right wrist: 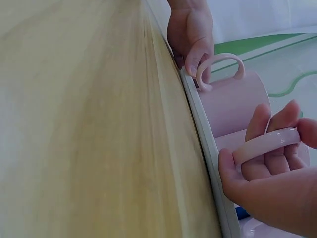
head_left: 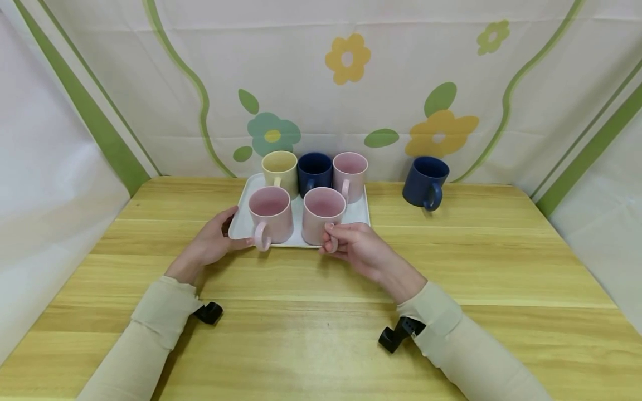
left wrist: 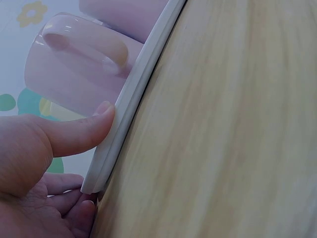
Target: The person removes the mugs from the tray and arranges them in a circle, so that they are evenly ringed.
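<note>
A white rectangular tray (head_left: 239,225) on the table bears several mugs. My left hand (head_left: 210,239) holds its front left corner, thumb (left wrist: 84,133) against the front edge and fingertips around the corner. My right hand (head_left: 363,250) grips the handle of the front right pink mug (head_left: 318,220), fingers passed through the loop in the right wrist view. Left of that mug stands another pink mug (head_left: 278,223), its handle turned to the front near my left thumb. Behind them are a yellow mug (head_left: 287,177), a navy mug (head_left: 315,174) and a third pink mug (head_left: 357,184).
Apart from the tray, a second navy mug (head_left: 422,184) stands at the table's back right, handle toward the front right. The wooden table (head_left: 301,334) stretches in front of the tray. A curtain with printed flowers (head_left: 301,67) hangs behind the back edge.
</note>
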The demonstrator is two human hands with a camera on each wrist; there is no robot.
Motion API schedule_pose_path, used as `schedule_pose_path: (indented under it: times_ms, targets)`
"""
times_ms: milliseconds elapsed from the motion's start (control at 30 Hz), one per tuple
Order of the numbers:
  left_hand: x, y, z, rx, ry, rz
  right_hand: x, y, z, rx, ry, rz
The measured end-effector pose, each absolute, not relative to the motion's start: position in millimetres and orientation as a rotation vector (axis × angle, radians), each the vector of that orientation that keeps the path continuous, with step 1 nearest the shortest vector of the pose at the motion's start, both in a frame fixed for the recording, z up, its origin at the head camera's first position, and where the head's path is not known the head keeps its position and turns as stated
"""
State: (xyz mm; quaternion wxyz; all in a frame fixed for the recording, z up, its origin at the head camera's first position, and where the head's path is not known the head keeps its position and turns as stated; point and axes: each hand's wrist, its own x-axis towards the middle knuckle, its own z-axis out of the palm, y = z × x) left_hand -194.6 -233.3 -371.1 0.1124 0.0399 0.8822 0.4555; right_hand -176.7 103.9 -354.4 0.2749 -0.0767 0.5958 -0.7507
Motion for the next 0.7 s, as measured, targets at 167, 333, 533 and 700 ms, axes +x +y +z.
schedule_pose_path:
  times_ms: [167, 333, 533, 700]
  targets:
    - [-193.6, -232.7, -369.9, 0.117, 2.588, 1.339, -177.8, 103.7, -355.0, -0.151, 1.666, -2.021]
    - [-193.0, -232.6, -369.1, 0.117, 2.591, 1.333, -175.1, 104.5, -352.0, -0.102, 1.653, -2.068]
    - [-192.9, -232.8, -369.4, 0.108, 2.594, 1.326, -169.9, 101.6, -345.6, -0.009, 1.611, -2.135]
    - [-192.6, -232.1, -368.8, 0.097, 2.597, 1.317, -164.8, 99.0, -339.7, 0.006, 1.589, -2.193]
